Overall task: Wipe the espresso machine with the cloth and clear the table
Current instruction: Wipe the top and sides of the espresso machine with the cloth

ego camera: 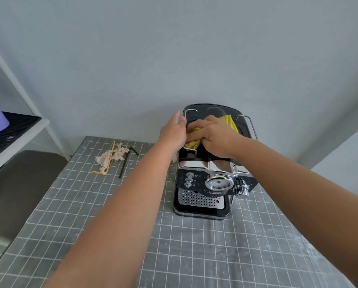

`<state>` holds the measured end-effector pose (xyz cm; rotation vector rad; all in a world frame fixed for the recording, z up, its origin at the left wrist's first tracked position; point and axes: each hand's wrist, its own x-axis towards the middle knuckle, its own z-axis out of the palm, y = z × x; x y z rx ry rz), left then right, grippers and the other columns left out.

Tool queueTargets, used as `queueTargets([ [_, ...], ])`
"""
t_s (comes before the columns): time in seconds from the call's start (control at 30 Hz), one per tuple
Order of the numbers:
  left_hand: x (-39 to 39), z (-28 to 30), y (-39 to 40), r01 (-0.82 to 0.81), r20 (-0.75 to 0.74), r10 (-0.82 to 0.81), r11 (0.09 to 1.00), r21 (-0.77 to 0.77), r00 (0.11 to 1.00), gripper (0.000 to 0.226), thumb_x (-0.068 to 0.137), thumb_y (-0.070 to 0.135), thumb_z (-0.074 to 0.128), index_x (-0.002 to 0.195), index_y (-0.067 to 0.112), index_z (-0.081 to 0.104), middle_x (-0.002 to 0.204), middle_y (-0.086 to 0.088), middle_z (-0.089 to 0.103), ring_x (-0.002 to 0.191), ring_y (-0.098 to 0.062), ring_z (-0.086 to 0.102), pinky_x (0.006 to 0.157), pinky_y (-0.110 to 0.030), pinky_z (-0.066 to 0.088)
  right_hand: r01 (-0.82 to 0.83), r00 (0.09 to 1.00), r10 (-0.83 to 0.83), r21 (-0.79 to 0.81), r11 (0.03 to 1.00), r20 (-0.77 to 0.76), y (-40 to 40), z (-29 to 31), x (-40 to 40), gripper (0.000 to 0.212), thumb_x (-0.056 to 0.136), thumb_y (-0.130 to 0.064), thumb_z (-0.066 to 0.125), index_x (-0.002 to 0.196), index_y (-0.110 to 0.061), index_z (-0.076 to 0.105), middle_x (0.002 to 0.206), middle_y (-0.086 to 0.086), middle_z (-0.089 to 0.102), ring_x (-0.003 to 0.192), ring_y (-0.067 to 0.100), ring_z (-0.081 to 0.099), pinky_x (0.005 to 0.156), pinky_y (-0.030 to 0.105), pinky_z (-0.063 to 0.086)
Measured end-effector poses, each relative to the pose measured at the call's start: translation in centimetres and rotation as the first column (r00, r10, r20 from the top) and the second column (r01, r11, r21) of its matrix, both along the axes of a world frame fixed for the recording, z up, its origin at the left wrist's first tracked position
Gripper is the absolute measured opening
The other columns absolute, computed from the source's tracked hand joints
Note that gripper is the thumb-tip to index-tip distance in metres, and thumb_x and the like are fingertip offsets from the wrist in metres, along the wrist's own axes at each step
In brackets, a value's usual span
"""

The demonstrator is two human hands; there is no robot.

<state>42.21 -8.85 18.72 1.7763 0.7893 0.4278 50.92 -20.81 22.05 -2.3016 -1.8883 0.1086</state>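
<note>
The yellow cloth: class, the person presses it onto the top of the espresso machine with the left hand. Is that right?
Not quite. The head view shows the right hand pressing the yellow cloth onto the top of the espresso machine; the left hand rests against its left side.

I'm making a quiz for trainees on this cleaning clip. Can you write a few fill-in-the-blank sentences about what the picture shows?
1. The right hand presses a ____ cloth onto the top of the black and chrome espresso machine.
2. The left hand rests against the machine's ____ side.
3. A crumpled beige tissue, a thin yellow straw and a bent ____ straw lie on the grey grid-patterned tablecloth.

Missing words: yellow; left; black
</note>
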Motion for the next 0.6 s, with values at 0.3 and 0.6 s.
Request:
queueTargets([
  [0.3, 0.1, -0.2, -0.4, -0.072, 0.069, 0.071, 0.997, 0.022, 0.995, 0.050, 0.103, 0.031, 0.031, 0.152, 0.022, 0.024, 0.156, 0.002, 0.031, 0.143, -0.018, 0.029, 0.118, -0.035, 0.023, 0.208, 0.976, -0.202, -0.082, 0.975, 0.077, 3.1, 0.8, 1.9, 0.064, 0.088, -0.009, 0.036, 0.137, -0.050, 0.042, 0.142, -0.005, 0.050, 0.118, 0.024, 0.040, 0.098, 0.036, 0.037],
  [0.6, 1.1, 0.3, -2.0, -0.121, 0.118, 0.110, 0.988, 0.093, 0.987, 0.048, 0.104, 0.039, 0.024, 0.146, 0.022, 0.035, 0.151, 0.001, 0.040, 0.140, -0.020, 0.033, 0.116, -0.039, 0.027, 0.204, 0.979, -0.202, 0.055, 0.977, -0.025, -5.3, 0.1, -2.3, 0.055, 0.087, -0.004, 0.041, 0.121, -0.041, 0.064, 0.123, -0.010, 0.066, 0.092, 0.017, 0.037, 0.085, 0.041, 0.045],
])
